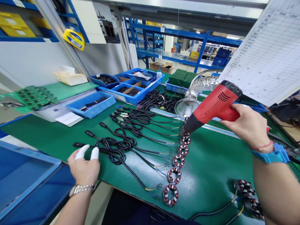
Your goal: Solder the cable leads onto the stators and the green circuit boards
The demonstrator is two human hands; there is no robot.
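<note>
My right hand [248,122] is wrapped around the grip of a red heat gun [212,104]. Its black nozzle points down and left, over the far end of a row of ring-shaped copper-wound stators [178,161]. Black cables [117,145] lie coiled to the left of that row, their thin coloured wires reaching towards the stators. On the left, my left hand [84,167] has its thumb and a finger apart, both in white finger covers. Those tips are beside the nearest cable's plug [78,144]; whether they touch it I cannot tell.
Two more stators [245,187] with cables lie at the right front. Behind the cables stand a blue tray [91,104] and a divided blue bin [134,98]. A metal lamp shade [185,107] stands near the nozzle. A paper sheet [262,53] hangs at upper right.
</note>
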